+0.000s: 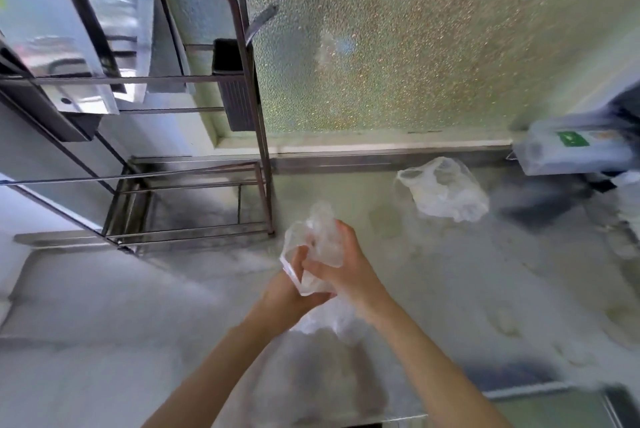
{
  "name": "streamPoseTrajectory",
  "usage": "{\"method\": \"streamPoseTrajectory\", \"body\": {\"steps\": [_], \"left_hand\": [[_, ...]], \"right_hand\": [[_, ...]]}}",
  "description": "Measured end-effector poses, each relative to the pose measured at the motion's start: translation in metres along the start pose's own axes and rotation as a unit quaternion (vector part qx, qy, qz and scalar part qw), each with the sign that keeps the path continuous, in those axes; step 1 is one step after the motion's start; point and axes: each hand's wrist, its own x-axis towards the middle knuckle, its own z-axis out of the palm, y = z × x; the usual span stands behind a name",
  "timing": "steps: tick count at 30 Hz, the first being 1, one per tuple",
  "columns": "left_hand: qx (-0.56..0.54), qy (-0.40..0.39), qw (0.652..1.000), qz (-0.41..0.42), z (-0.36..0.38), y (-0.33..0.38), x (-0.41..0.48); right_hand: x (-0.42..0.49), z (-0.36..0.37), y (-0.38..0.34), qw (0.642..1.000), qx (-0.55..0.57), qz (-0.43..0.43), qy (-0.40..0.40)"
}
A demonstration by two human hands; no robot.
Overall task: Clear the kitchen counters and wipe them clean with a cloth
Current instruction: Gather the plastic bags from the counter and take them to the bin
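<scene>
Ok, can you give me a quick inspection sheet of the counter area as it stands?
Surface: counter pale, with smudged marks toward the right.
Job's things: crumpled clear plastic held up; second plastic bag lies near the back ledge; no cloth seen.
Clutter: green-labelled package at right, blurred.
Grippers: left hand and right hand both grip the plastic.
Cables: nothing seen.
Surroundings: metal rack at left; frosted window behind.

Crumpled clear plastic bag (pixel 320 237) above the counter (pixel 450 289), second clear bag (pixel 446 192) loose near its back edge.
</scene>
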Motion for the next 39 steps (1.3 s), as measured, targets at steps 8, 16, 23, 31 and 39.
{"method": "streamPoseTrajectory", "body": {"steps": [8, 16, 23, 31, 39], "left_hand": [[0.006, -0.014, 0.991, 0.136, -0.011, 0.031, -0.035], [0.181, -0.104, 0.951, 0.228, 0.061, 0.094, 0.008], [0.102, 0.018, 0.986, 0.133, 0.134, 0.102, 0.043], [0.056, 0.233, 0.968, -0.071, 0.166, 0.081, 0.062], [0.009, 0.315, 0.934, -0.168, 0.173, 0.065, 0.034]], "right_hand": [[-0.049, -0.057, -0.003, 0.972, -0.144, -0.086, 0.167], [-0.081, -0.126, -0.008, 0.985, 0.163, -0.047, 0.016], [-0.054, -0.203, 0.021, 0.975, 0.208, 0.013, -0.072], [0.043, -0.306, 0.057, 0.939, -0.291, -0.070, 0.172], [0.132, -0.278, 0.072, 0.896, -0.440, 0.019, 0.060]]}}
